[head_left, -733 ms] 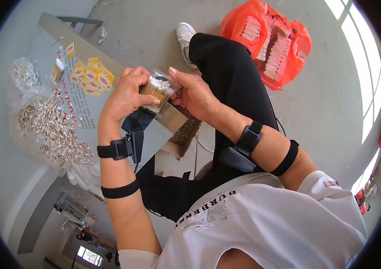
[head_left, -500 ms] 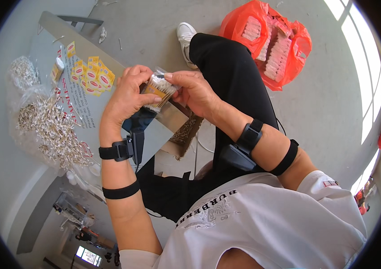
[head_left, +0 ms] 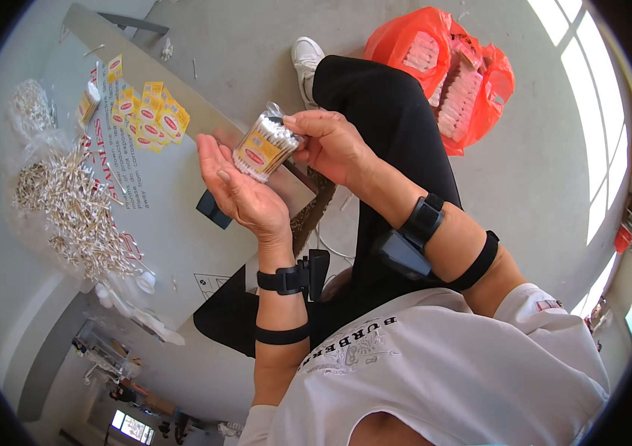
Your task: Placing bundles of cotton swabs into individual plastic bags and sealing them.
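My right hand [head_left: 333, 145] pinches the top of a small clear bag of cotton swabs [head_left: 265, 145], thumb and fingers at its upper right corner. A yellow card shows through the front of the bag. Beside and below it, my left hand [head_left: 247, 197] is open with the palm up and the fingers stretched. The bag's left edge lies close over those fingers; whether they touch cannot be made out. Several yellow cards [head_left: 149, 115] are spread on the table [head_left: 182, 245] to the left, and another bag of swabs [head_left: 87, 102] lies beside them.
A heap of loose cotton swabs [head_left: 71, 212] partly in clear plastic covers the table's left side. A dark block [head_left: 214, 209] sits near my left hand. Under the table edge stands a cardboard box [head_left: 322, 199]. A red plastic bag [head_left: 398, 37] of swab packs rests on the floor.
My left hand has let go of the swab bag, turned palm up and moved down and right. The bag stays in my right hand, its yellow card now more fully in view.
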Available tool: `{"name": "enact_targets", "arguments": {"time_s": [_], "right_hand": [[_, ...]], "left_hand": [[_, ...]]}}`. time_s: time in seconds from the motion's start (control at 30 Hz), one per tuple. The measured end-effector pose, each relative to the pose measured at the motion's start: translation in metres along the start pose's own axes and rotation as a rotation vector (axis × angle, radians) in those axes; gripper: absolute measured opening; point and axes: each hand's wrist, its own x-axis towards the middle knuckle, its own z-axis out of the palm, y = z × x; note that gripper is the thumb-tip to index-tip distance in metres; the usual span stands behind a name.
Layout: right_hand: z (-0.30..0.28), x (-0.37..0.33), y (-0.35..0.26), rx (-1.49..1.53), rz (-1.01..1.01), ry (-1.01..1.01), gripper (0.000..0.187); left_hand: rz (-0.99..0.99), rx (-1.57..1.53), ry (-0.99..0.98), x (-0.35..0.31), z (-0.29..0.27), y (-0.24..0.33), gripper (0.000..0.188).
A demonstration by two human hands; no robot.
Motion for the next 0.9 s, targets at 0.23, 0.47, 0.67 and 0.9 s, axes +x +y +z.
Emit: {"name": "enact_targets", "arguments": {"time_s": [0.23, 0.47, 0.67, 0.9], "right_hand": [[-0.005, 0.006, 0.002, -0.163, -0.079, -0.002, 0.011], [-0.003, 0.007, -0.002, 0.207, 0.203, -0.091, 0.011], [-0.003, 0.014, 0.006, 0.073, 0.113, -0.059, 0.018], [-0.012, 0.008, 0.004, 0.098, 0.135, -0.161, 0.014]], "left_hand": [[0.011, 0.045, 0.052, -0.001, 0.01, 0.002, 0.06], [-0.01, -0.018, 0.061, -0.001, 0.004, 0.0, 0.059], [-0.016, 0.021, 0.066, -0.002, 0.005, -0.002, 0.058], [-0.031, 0.006, 0.071, -0.002, 0.007, 0.002, 0.059]]}}
